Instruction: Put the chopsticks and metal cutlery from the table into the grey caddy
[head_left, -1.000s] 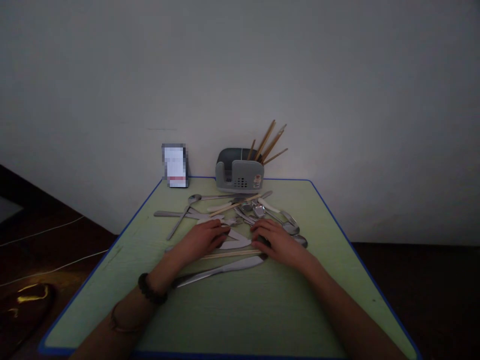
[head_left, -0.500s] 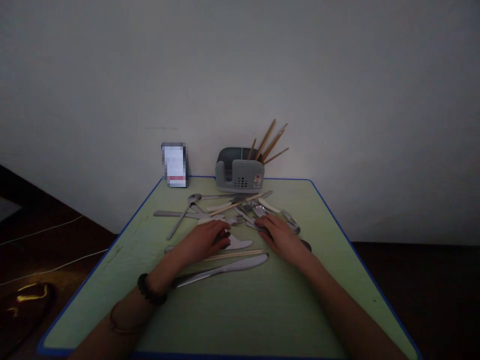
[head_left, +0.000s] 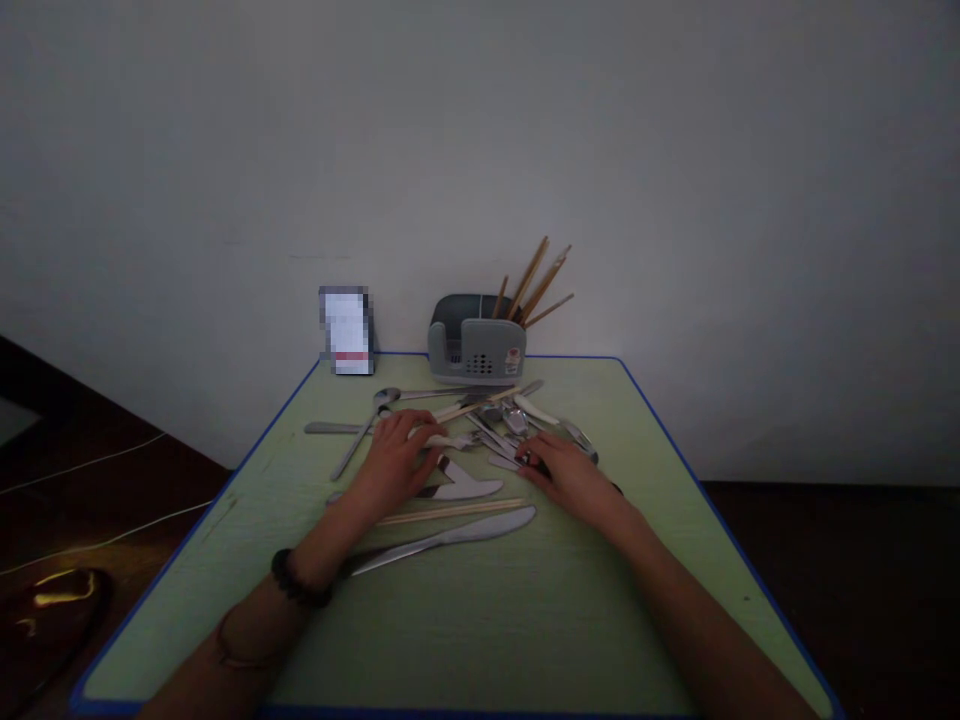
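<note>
My left hand (head_left: 397,458) hovers over the cutlery with bent fingers apart, its fingertips by a fork (head_left: 459,441); whether it touches the fork is unclear. My right hand (head_left: 571,478) is curled at the right side of the pile, fingertips and thumb close together; what is between them is hidden. Just left of those fingertips lie a flat metal piece (head_left: 504,462) and a shiny spoon (head_left: 515,420). Nearer me lie a broad-bladed knife (head_left: 472,489), a pair of light chopsticks (head_left: 454,511) and a long table knife (head_left: 480,527).
A grey utensil holder (head_left: 480,350) with several wooden chopsticks (head_left: 538,275) stands at the table's back edge. Left of it a lit phone (head_left: 349,332) leans upright. A long-handled spoon (head_left: 360,440) lies left of the pile. The green table (head_left: 480,630) has a blue edge; a wall rises behind.
My left hand has moved up and slightly left, uncovering more of the broad-bladed knife. My right hand has drawn slightly right and down, with its fingers more curled.
</note>
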